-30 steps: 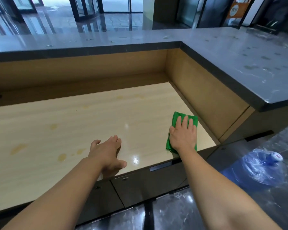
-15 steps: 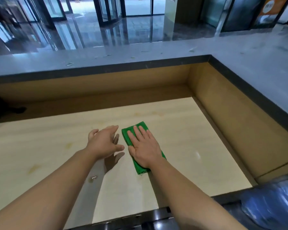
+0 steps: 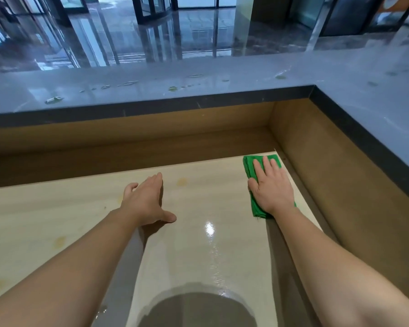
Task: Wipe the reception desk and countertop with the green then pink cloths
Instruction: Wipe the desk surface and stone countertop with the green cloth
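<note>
Right hand (image 3: 273, 187) flat, fingers straight, pressing green cloth (image 3: 254, 208) on desk (image 3: 198, 256) at far right corner. Left hand (image 3: 147, 199) open, holding nothing, resting on desk centre. Yellowish stains (image 3: 182, 181) nearby.

Green cloth (image 3: 248, 167) mostly hidden under right hand (image 3: 273, 190).

Desk (image 3: 198, 244): pale wood, glossy, several yellowish stains at left. Cloth (image 3: 248, 167): green, folded, flat in the desk's far right corner. Right hand (image 3: 273, 188): fingers straight, pressing flat on cloth. Left hand (image 3: 147, 200): fingers straight, resting on desk, well apart from cloth. Countertop (image 3: 222, 76): grey stone, raised, spotted with droplets.
</note>
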`<act>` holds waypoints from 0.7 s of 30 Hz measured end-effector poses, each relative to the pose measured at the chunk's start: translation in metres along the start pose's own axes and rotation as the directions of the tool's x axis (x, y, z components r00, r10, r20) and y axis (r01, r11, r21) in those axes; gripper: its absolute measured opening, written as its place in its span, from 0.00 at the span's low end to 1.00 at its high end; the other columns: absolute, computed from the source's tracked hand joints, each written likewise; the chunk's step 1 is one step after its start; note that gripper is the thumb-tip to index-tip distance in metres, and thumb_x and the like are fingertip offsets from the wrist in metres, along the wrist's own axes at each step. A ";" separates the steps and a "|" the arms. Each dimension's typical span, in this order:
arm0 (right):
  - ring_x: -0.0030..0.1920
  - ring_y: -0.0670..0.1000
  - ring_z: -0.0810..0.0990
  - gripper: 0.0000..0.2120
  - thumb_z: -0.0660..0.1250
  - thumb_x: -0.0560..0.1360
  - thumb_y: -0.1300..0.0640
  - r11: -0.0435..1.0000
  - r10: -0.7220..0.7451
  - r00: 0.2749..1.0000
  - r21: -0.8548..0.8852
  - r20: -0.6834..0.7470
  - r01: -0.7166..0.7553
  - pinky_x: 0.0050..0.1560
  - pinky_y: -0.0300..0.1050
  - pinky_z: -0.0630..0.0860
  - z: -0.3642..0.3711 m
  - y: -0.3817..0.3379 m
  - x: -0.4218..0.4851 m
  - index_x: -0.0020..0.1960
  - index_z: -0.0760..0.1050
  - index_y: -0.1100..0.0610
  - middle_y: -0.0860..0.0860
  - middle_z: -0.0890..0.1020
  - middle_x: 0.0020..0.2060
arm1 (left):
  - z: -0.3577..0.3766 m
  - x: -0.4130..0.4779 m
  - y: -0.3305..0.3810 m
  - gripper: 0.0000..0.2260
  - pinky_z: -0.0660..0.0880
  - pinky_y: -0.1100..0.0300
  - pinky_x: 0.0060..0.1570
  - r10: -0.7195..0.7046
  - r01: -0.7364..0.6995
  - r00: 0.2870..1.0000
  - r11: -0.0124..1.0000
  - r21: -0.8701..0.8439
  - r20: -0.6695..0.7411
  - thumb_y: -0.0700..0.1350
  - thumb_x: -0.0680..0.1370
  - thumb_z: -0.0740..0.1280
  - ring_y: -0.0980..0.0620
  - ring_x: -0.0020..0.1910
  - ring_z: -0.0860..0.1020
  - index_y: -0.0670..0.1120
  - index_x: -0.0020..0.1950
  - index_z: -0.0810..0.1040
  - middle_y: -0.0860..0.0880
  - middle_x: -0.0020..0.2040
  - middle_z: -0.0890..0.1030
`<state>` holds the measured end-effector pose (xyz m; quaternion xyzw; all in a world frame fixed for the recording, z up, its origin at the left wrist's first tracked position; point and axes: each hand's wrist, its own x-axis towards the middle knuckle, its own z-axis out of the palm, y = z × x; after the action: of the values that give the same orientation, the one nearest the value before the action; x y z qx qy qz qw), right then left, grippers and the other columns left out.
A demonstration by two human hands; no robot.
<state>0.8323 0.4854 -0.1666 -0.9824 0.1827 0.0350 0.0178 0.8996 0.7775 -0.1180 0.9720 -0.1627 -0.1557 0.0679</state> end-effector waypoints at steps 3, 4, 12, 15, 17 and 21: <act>0.79 0.57 0.44 0.29 0.42 0.82 0.46 0.985 0.167 0.986 0.036 -0.007 -0.166 0.77 0.53 0.45 0.002 -0.033 -0.002 0.80 0.42 0.55 0.56 0.45 0.79 | 0.002 0.002 -0.005 0.54 0.52 0.55 0.69 -0.045 0.047 0.998 0.997 -0.066 0.034 0.65 0.63 0.75 0.49 0.70 0.65 0.48 0.78 0.48 0.53 0.70 0.68; 0.78 0.58 0.43 0.29 0.42 0.82 0.46 0.973 0.223 0.975 0.056 0.000 -0.223 0.77 0.54 0.44 0.001 -0.049 -0.003 0.80 0.41 0.55 0.57 0.44 0.79 | 0.003 0.002 -0.005 0.55 0.52 0.55 0.69 -0.049 0.051 0.998 0.996 -0.073 0.036 0.66 0.63 0.75 0.49 0.70 0.64 0.48 0.79 0.46 0.53 0.70 0.69; 0.78 0.58 0.39 0.29 0.42 0.83 0.45 0.979 -0.179 0.984 0.096 0.002 0.178 0.77 0.56 0.40 0.007 -0.193 -0.007 0.80 0.40 0.55 0.56 0.41 0.79 | 0.006 0.008 -0.015 0.61 0.55 0.57 0.65 -0.009 0.008 1.000 0.997 -0.081 -0.013 0.67 0.59 0.75 0.50 0.67 0.67 0.47 0.79 0.43 0.53 0.66 0.72; 0.78 0.55 0.38 0.28 0.42 0.83 0.45 0.931 -0.364 0.931 0.055 0.034 0.362 0.77 0.54 0.39 0.007 -0.192 0.000 0.80 0.40 0.52 0.53 0.42 0.79 | 0.002 0.011 -0.020 0.60 0.54 0.56 0.67 0.019 -0.020 1.000 0.997 -0.074 -0.019 0.66 0.61 0.75 0.51 0.68 0.66 0.48 0.79 0.42 0.52 0.67 0.72; 0.78 0.53 0.40 0.28 0.43 0.83 0.44 0.908 -0.417 0.908 0.061 0.041 0.414 0.77 0.52 0.39 0.005 -0.175 0.008 0.80 0.42 0.51 0.52 0.44 0.79 | -0.002 0.015 -0.023 0.60 0.51 0.54 0.70 0.016 -0.016 1.000 0.997 -0.079 0.002 0.66 0.61 0.75 0.50 0.72 0.62 0.48 0.79 0.42 0.51 0.73 0.66; 0.79 0.52 0.45 0.27 0.44 0.82 0.44 0.941 -0.333 0.942 0.083 0.047 0.328 0.77 0.50 0.41 -0.003 -0.122 0.026 0.80 0.44 0.49 0.51 0.48 0.79 | -0.011 0.027 -0.017 0.58 0.45 0.51 0.73 0.041 -0.038 0.997 0.998 -0.058 0.058 0.67 0.62 0.75 0.53 0.77 0.54 0.48 0.79 0.44 0.52 0.78 0.55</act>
<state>0.9005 0.5897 -0.1625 -0.9963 0.0157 0.0542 0.0651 0.9328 0.7849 -0.1180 0.9612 -0.1795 -0.1874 0.0937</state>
